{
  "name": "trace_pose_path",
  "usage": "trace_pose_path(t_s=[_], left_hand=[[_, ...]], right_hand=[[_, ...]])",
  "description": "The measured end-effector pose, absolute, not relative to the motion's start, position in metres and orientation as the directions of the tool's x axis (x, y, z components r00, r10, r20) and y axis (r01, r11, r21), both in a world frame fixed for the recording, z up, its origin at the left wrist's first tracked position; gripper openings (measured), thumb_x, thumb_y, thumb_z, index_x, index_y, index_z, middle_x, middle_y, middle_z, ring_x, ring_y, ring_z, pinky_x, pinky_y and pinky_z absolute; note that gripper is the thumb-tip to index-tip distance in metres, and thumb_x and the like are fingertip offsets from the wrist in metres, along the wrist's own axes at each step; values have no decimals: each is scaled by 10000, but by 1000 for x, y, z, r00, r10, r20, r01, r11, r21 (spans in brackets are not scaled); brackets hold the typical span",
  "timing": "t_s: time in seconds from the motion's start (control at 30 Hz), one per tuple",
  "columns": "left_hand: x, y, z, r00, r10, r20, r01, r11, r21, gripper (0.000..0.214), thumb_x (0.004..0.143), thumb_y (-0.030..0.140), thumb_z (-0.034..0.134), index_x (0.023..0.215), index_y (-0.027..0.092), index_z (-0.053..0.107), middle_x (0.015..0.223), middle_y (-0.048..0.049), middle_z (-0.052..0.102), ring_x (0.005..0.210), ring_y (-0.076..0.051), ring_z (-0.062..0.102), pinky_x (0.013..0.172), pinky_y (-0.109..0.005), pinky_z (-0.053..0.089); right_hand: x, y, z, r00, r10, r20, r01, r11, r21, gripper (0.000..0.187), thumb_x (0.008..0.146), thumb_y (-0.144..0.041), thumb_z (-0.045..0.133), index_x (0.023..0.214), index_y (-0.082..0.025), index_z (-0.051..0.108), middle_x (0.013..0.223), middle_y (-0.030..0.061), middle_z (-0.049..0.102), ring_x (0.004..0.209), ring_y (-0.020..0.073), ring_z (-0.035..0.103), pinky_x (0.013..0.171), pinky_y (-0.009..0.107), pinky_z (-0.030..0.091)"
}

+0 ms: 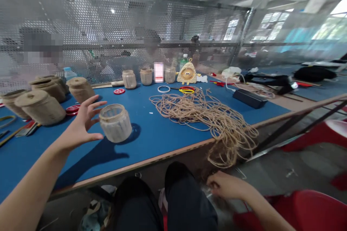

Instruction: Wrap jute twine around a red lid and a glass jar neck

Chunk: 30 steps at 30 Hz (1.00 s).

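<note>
My left hand (85, 122) is open, thumb and fingers spread beside an open-mouthed glass jar (116, 124) with a cloudy, streaked coating. The jar is at the front of the blue tabletop; a narrow gap seems to separate it from my palm. Below the table edge, near my thigh, my right hand (226, 184) has its fingers curled in. What they hold, if anything, is hidden. Above that hand, a loose tangle of brown twine (195, 110) spreads over the table, and part of it (227, 153) hangs off the front edge.
Several twine-covered jars (43, 106) stand at the left, near red lids (72, 109). Further back are coated jars (129, 79), a phone (158, 72), a triangular plush clock (187, 74), yellow-handled scissors (187, 91), a white ring (163, 89) and a black box (249, 98). A perforated metal screen (108, 25) rises behind.
</note>
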<state>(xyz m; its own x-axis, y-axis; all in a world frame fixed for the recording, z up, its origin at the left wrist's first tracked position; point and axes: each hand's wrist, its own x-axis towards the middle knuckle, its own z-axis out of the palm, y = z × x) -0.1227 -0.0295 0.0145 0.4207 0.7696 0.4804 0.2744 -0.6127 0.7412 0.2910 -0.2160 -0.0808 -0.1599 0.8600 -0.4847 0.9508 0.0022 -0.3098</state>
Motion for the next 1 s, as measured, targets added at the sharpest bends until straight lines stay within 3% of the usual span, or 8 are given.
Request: trace_pose_path(t_s=[0.17,0.33,0.4,0.53,0.63,0.73,0.8,1.0], left_hand=[[-108,-43,-3,251,827,504,406,-562,721,1096,478,364,762,1335,307,81,1275,-119,388,1166,-296,424,885,-454,439],[-83,-48,-12,79,823,563,475,-527,704,1120,480,357,755,1337,287,37,1174,-103,462,1074,-272,510,919,-475,401],[-77,-49,-12,10,816,577,517,-499,696,1076,504,343,740,1334,270,60,1135,-100,487,1033,-261,537,912,-469,408],[-69,-54,-5,-53,826,562,534,-452,714,1029,490,285,738,1317,248,126,1063,-82,525,954,-248,573,874,-447,438],[-62,-58,1,-60,833,549,507,-448,736,1001,502,280,726,1308,241,135,1045,-73,530,945,-239,575,876,-430,439],[-52,-60,5,-25,830,557,510,-469,722,982,509,267,714,1305,234,140,1049,-71,522,935,-230,573,877,-410,438],[-47,-61,6,8,821,571,534,-487,692,970,516,253,700,1309,233,141,1063,-73,511,957,-233,557,890,-412,425],[-36,-61,4,60,782,621,609,-521,598,889,566,233,638,1319,236,165,1210,-109,400,1125,-286,429,948,-455,355]], right_hand=[[277,-217,-90,-219,844,-489,932,33,-360,396,657,-184,534,1045,-171,607,867,65,672,800,181,615,700,260,460],[252,-198,-32,-508,835,-211,649,210,-731,336,753,-229,500,1077,-159,553,937,54,647,802,127,607,730,228,473],[246,-181,-10,-416,909,21,695,332,-638,285,785,-254,480,1046,-174,560,931,58,636,832,141,593,775,270,466],[249,-131,13,-312,860,404,904,400,-152,342,792,-217,458,1127,-179,513,1172,121,513,1116,237,440,947,420,341],[258,-97,17,-258,926,277,964,226,143,645,719,-199,548,1319,-189,310,1307,181,365,1165,342,359,889,501,339],[272,-78,17,-305,945,116,944,284,167,530,719,-74,468,1235,-188,437,1037,161,567,901,273,551,721,380,431],[283,-74,21,-352,935,43,927,342,153,344,721,-42,421,982,-167,607,837,117,609,757,215,578,662,304,424],[331,-69,57,-392,920,18,917,389,89,256,632,12,451,679,-170,624,789,58,595,762,160,553,688,239,381]])
